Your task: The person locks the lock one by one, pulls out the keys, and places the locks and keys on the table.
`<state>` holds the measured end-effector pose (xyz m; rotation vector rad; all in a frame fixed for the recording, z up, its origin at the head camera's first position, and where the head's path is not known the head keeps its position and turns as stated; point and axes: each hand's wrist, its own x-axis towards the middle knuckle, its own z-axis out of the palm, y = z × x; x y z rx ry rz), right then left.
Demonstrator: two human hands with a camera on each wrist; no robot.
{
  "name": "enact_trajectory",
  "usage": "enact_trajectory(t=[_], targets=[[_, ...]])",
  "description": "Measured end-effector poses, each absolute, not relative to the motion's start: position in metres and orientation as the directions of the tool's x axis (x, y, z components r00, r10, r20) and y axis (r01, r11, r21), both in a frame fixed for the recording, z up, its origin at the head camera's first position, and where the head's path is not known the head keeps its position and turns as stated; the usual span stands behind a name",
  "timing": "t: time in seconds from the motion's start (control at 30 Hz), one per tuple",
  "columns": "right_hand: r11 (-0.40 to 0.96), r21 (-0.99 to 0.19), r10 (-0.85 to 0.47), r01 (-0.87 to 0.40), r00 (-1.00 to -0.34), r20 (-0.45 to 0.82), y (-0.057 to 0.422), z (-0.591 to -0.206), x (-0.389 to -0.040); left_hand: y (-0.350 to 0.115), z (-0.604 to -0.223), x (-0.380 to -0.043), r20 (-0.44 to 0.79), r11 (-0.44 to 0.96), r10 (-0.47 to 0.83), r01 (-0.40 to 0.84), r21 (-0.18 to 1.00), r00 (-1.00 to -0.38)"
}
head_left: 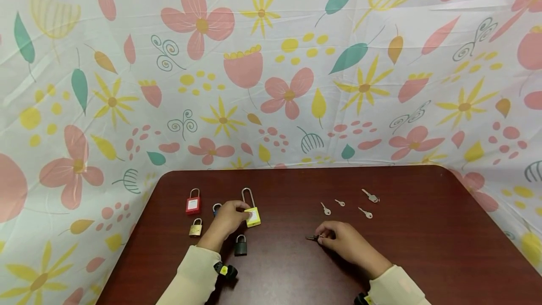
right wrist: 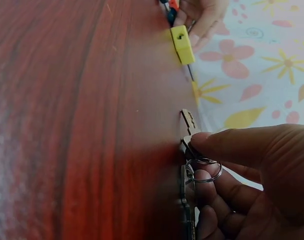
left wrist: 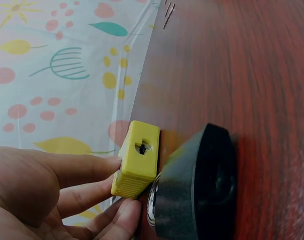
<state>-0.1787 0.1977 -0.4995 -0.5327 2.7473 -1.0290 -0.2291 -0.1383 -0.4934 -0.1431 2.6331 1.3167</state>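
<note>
My left hand (head_left: 228, 219) pinches a yellow padlock (head_left: 253, 218) with a white label and a long shackle pointing away from me. In the left wrist view the keyhole (left wrist: 142, 148) in its bottom face is turned toward the camera. My right hand (head_left: 346, 241) pinches a key (right wrist: 188, 121) between thumb and fingers; its blade points toward the padlock but is apart from it. A metal ring (right wrist: 219, 173) hangs from that key, with at least one other key (right wrist: 184, 187) below it. A blue padlock (head_left: 216, 207) is partly hidden behind my left hand.
On the left of the brown table (head_left: 288, 276) are a red padlock (head_left: 193, 204) and a brass padlock (head_left: 195, 228). A black padlock (head_left: 240, 247) stands just right of my left wrist. Several loose keys (head_left: 371, 196) lie beyond my right hand. Floral cloth (head_left: 271, 60) hangs behind the table.
</note>
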Motion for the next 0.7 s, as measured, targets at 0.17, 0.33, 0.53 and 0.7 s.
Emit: enact_trajectory(t=[0.17, 0.33, 0.53, 0.7], targets=[[0.689, -0.653, -0.389, -0.315, -0.921, 0.033, 0.198, -0.502, -0.179, -0.138, -0.493, -0.229, -0.206, 0.59, -0.005, -0.169, 0.789, -0.979], [0.674, -0.65, -0.387, -0.351, -0.917, 0.095, 0.199, -0.506, -0.179, -0.138, -0.493, -0.228, -0.199, 0.586, -0.006, -0.165, 0.794, -0.98], [0.662, -0.648, -0.382, -0.376, -0.913, 0.139, 0.2, -0.51, -0.179, -0.139, -0.494, -0.227, -0.206, 0.593, 0.001, -0.165, 0.788, -0.979], [0.651, -0.653, -0.383, -0.388, -0.91, 0.159, 0.202, -0.511, -0.18, -0.139, -0.494, -0.228, -0.207, 0.585, -0.001, -0.168, 0.794, -0.978]])
